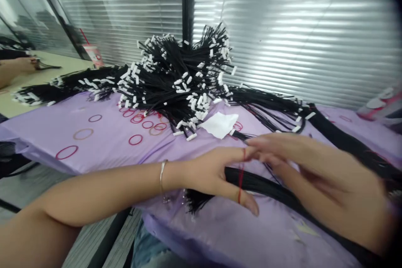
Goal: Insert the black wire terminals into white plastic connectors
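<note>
My left hand has its thumb and fingers spread, with a thin red rubber band stretched between them. A thick bundle of black cables passes beneath this hand, and its frayed-looking end pokes out below the palm. My right hand reaches in over the bundle, and its fingertips meet the left fingertips at the top of the band. Motion blurs the right hand, so whether it pinches the band is unclear. Behind the hands, a white paper scrap lies beside a large heap of black cables with white connectors.
Loose red and orange rubber bands lie on the purple table cover. More cables stretch to the right. A cup with a red straw stands at back left, near another person's hand. Blinds back the table.
</note>
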The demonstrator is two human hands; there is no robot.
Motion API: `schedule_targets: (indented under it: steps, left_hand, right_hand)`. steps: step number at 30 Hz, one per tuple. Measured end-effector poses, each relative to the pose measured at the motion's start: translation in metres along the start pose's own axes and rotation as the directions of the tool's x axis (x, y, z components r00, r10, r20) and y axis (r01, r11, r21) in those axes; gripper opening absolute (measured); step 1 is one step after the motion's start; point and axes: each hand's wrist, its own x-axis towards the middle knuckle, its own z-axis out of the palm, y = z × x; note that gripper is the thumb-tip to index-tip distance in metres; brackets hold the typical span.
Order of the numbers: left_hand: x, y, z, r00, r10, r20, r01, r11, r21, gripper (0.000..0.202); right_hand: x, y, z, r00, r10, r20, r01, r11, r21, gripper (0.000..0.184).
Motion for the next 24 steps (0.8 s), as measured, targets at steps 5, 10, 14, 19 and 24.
schedule_targets:
  steps: [5, 10, 14, 19, 24]
  left_hand:
    - [-0.003, -0.009, 0.001, 0.976, -0.098, -0.196, 0.088, 0.994, -0.063, 0.092]
    - [0.005, -0.013, -0.005, 0.936, -0.241, -0.257, 0.127, 0.911, -0.392, 0.078]
    - [0.012, -0.002, -0.047, 0.777, -0.288, -0.559, -0.064, 0.848, -0.527, 0.045]
    - [0.008, 0.017, -0.083, 0.741, -0.303, -0.598, -0.15, 0.794, -0.589, 0.057]
    - [0.008, 0.014, -0.084, 0.689, -0.199, -0.696, -0.161, 0.895, -0.416, 0.062]
  right_hand:
    - [0.028, -0.005, 0.018, 0.979, 0.164, 0.121, -0.165, 0.986, 0.004, 0.018]
    - [0.024, -0.009, 0.024, 0.8, 0.135, 0.584, -0.189, 0.981, 0.032, 0.012]
    - [0.029, -0.006, 0.022, 0.851, 0.18, 0.493, -0.165, 0.984, -0.075, 0.019]
    - [0.029, 0.007, 0.025, 0.878, 0.149, 0.456, -0.15, 0.988, -0.033, 0.037]
    - [0.026, 0.0, 0.029, 0.866, 0.086, 0.493, -0.028, 0.992, -0.124, 0.034]
